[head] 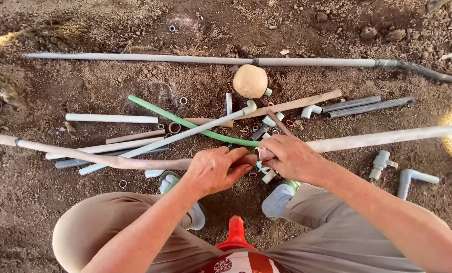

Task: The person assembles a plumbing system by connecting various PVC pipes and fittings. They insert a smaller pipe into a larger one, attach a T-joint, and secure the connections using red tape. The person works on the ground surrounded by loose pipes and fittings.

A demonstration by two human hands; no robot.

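Left hand (213, 169) clenched round the long dirty pipe (84, 155); right hand (291, 157) grips the pale pipe (388, 137) at their meeting point, over bare soil. Green hose (185, 122), loose pipe offcuts, elbow fittings (410, 179) and a round stone (250, 81) lie just beyond; a red object (236, 233) sits between the knees.

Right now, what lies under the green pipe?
The green pipe lies on brown soil; a white pipe crosses it. Its right end is hidden behind the right hand.
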